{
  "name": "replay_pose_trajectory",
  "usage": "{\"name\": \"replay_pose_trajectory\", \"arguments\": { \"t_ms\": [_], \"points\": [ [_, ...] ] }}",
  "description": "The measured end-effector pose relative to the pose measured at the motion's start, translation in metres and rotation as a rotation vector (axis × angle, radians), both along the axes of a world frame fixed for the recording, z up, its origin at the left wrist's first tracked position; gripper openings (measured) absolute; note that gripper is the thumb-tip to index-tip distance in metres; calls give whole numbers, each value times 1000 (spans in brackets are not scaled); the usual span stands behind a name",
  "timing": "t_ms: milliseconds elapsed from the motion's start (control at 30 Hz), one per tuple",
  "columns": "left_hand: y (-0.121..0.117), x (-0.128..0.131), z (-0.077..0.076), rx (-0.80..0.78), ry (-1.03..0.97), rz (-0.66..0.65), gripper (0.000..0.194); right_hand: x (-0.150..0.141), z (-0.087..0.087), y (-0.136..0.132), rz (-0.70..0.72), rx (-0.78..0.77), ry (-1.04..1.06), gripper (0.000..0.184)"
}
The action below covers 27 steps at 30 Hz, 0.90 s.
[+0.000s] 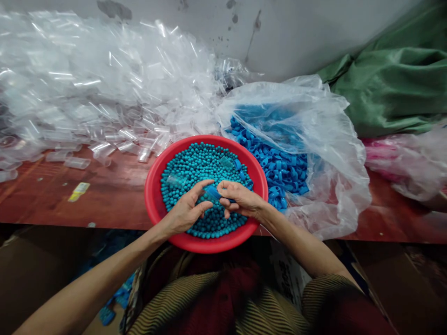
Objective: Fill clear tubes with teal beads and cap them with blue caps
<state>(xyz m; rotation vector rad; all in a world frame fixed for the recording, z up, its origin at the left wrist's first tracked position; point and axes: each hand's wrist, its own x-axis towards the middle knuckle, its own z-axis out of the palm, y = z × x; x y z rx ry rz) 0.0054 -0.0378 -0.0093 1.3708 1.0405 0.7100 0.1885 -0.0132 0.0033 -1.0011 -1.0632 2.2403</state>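
A red bowl full of small teal beads sits at the near edge of the table. Over it, my left hand and my right hand meet, fingers pinched together around a small clear tube with a blue cap. The left fingers curl round the tube end; the right fingers grip the capped end. Two more clear tubes lie on the beads.
A big heap of clear plastic tubes fills the back left. A clear plastic bag of blue caps lies right of the bowl. Green fabric and a bag of pink items sit at the far right. The red-brown table holds a yellow scrap.
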Motion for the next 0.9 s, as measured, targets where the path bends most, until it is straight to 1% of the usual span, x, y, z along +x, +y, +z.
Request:
{"name": "replay_pose_trajectory", "arguments": {
  "t_ms": [100, 167, 300, 367, 467, 533, 633, 700, 767, 833, 900],
  "points": [
    [0, 0, 3, -30, -37, -27, 55, 0, 0, -1, -2, 4, 7, 42],
    [0, 0, 2, -16, -43, -29, 51, 0, -1, -2, -2, 4, 12, 42],
    [0, -2, -5, 20, -21, -14, 36, -4, -5, -3, 27, -7, 25, 42],
    [0, -3, -8, 33, 0, 0, 31, -7, -8, -3, 29, 4, 25, 43],
    [0, -2, -7, 79, 26, 36, 26, -11, -10, -4, 10, 36, 7, 44],
    [0, -1, -4, 89, 37, 57, 25, -12, -9, -3, 13, 38, 1, 44],
    [1, 0, 0, 27, 10, 58, 30, -8, -2, -1, 6, 28, -13, 42],
    [2, -1, 2, -28, -37, 55, 36, -3, 5, 0, -26, 31, -18, 38],
    [3, -2, 3, -76, -94, 61, 40, 2, 10, 1, -93, 40, -5, 38],
    [4, -4, 4, -107, -145, 62, 40, 4, 12, 0, -179, 68, 4, 41],
    [5, -5, 4, -117, -164, 42, 39, 3, 10, -1, -272, 136, -26, 46]
  ]
}}
